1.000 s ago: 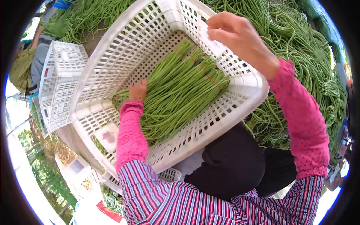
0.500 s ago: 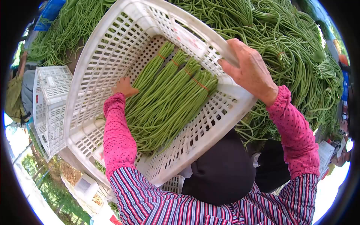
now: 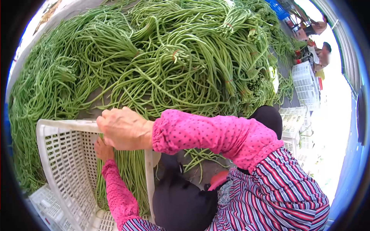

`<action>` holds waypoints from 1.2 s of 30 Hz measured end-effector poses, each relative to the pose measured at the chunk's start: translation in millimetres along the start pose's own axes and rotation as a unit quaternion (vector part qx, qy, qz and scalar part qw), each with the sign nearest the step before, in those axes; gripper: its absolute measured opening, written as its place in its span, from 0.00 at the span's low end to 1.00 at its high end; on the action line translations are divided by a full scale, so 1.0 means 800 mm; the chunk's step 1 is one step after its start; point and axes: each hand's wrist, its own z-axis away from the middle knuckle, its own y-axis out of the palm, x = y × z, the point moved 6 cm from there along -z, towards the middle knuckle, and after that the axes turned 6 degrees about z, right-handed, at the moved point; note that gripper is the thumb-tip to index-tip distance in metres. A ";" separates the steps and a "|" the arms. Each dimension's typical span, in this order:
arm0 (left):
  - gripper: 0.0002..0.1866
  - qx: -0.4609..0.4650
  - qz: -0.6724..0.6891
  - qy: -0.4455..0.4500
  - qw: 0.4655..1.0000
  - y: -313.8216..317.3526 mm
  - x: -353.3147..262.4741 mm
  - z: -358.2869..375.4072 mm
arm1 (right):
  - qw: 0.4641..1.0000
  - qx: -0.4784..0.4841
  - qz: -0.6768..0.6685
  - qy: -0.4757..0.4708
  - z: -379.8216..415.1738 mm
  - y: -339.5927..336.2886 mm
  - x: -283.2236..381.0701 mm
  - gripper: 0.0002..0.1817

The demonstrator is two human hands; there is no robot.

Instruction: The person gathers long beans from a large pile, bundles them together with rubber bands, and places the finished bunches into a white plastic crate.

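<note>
A white slatted plastic crate [image 3: 58,154] stands at the lower left, partly out of the frame. My right hand [image 3: 125,129] is closed over its upper rim near the corner. Inside the crate, my left hand [image 3: 103,149] is at the top end of the long green beans [image 3: 129,173]; the right hand partly covers it, and its fingers cannot be made out clearly. The bands on these beans are hidden from view. Beyond the crate lies a big heap of long beans [image 3: 185,77], some of them tied with red bands.
More white crates stand at the right [image 3: 304,82] and at the lower left [image 3: 48,204]. People sit in the upper right background beside a blue crate [image 3: 277,9]. Loose beans [image 3: 200,158] lie on the dark ground near my knee.
The view has swung to the right, so the crate now appears at the lower left. My right hand still holds the rim, and my left hand remains inside near the beans' top ends.
</note>
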 end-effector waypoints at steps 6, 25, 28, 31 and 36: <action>0.31 0.110 -0.120 -0.116 0.980 -0.024 -0.025 -0.002 | 0.982 -0.076 -0.171 0.007 0.012 -0.014 -0.037 0.16; 0.20 0.031 0.211 -0.068 0.975 -0.177 0.018 0.264 | 0.841 0.094 0.495 0.197 0.143 -0.307 -0.518 0.19; 0.19 0.027 0.133 0.005 0.991 -0.179 -0.009 0.262 | 0.887 0.038 0.444 0.122 0.160 -0.322 -0.484 0.15; 0.18 0.021 0.311 -0.119 0.943 -0.191 -0.050 0.248 | 0.933 0.036 0.352 0.064 0.206 -0.346 -0.397 0.15; 0.18 -0.095 0.272 0.167 0.943 -0.292 -0.312 0.239 | 0.993 -0.002 0.079 -0.086 0.294 -0.312 -0.205 0.15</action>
